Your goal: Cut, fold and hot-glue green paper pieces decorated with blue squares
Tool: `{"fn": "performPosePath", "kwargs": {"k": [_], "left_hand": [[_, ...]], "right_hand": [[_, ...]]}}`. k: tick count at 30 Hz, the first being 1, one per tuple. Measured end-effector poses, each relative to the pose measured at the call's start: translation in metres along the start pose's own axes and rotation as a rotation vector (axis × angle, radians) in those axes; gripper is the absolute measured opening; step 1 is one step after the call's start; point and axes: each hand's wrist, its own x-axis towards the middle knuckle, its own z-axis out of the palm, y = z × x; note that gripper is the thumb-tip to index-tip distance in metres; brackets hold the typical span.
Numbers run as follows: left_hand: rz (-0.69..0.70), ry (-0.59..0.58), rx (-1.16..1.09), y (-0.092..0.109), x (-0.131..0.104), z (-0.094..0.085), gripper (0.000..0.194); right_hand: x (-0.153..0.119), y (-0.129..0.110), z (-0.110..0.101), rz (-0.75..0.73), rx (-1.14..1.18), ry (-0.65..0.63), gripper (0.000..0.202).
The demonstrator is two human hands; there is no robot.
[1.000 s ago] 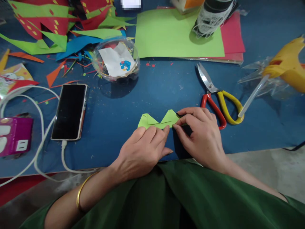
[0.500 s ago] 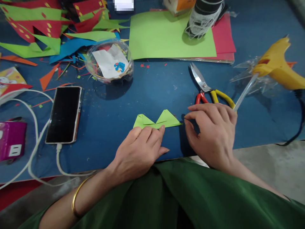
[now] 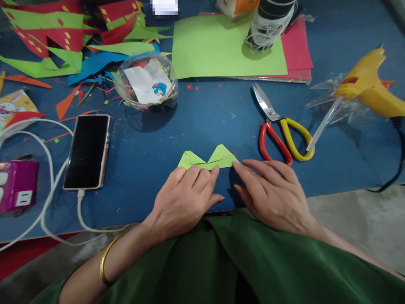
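Note:
A folded piece of light green paper (image 3: pixel 218 158) with two pointed peaks lies flat near the front edge of the blue table. My left hand (image 3: pixel 188 198) rests on its lower edge, fingers stretched out and pressing down, thumb off to the right. At the paper's right corner, my right hand (image 3: pixel 272 194) touches it with the index fingertip; its fingers are extended and the thumb is apart. Just beyond that hand lie scissors (image 3: pixel 271 114) with one red and one yellow handle, blades slightly parted.
A phone (image 3: pixel 87 152) on a white cable and a purple device (image 3: pixel 17 185) lie left. Behind are a clear bowl of scraps (image 3: pixel 174 86), coloured paper sheets (image 3: pixel 205 50) and a thread-wrapped black cylinder (image 3: pixel 272 21). A yellow glue gun (image 3: pixel 363 84) lies right.
My right hand has come down and left from beside the scissors, its index finger now on the paper's right corner. The scissor handles are uncovered. My left hand stays in place.

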Motion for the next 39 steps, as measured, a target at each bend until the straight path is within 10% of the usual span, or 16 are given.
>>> {"fn": "performPosePath", "kwargs": {"k": [8,19,39], "left_hand": [[-0.081,0.062,-0.104,-0.001,-0.003,0.004,0.025],[-0.627,0.101,-0.385,-0.011,-0.018,0.008,0.013],[-0.759,0.085,-0.457,-0.019,-0.021,0.008,0.014]], "right_hand": [[0.009,-0.014,0.013,-0.107,0.184,-0.006,0.035],[0.012,-0.016,0.017,-0.147,0.122,-0.114,0.046],[0.030,-0.021,0.013,-0.170,0.080,-0.272,0.056]]}}
